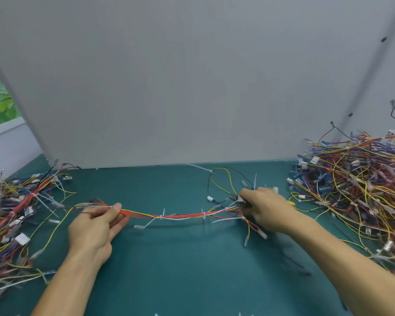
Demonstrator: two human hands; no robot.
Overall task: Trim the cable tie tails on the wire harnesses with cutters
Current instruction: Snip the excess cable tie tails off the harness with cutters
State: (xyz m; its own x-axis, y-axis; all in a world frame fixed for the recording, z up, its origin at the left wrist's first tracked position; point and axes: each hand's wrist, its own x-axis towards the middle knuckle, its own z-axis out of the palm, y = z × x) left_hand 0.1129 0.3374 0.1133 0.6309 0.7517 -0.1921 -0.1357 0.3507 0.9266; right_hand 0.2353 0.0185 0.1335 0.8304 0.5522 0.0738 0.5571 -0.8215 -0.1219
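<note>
A wire harness [180, 215] of red, yellow and white wires stretches across the green table between my hands. My left hand [96, 226] pinches its left end between thumb and fingers. My right hand [263, 209] grips the right end, where a dark tool tip, probably the cutters [234, 198], sticks out to the left of the fingers. Two white cable ties [162, 215] with uncut tails wrap the bundle near its middle, the second cable tie [203, 215] further right. A yellow and black wire loop [221, 179] rises behind my right hand.
A big pile of harnesses [356, 185] fills the right side of the green mat [180, 270]. Another pile of harnesses [12, 215] lies on the left. A grey partition [192, 87] stands behind the table. Loose tie tails lie near the bottom edge.
</note>
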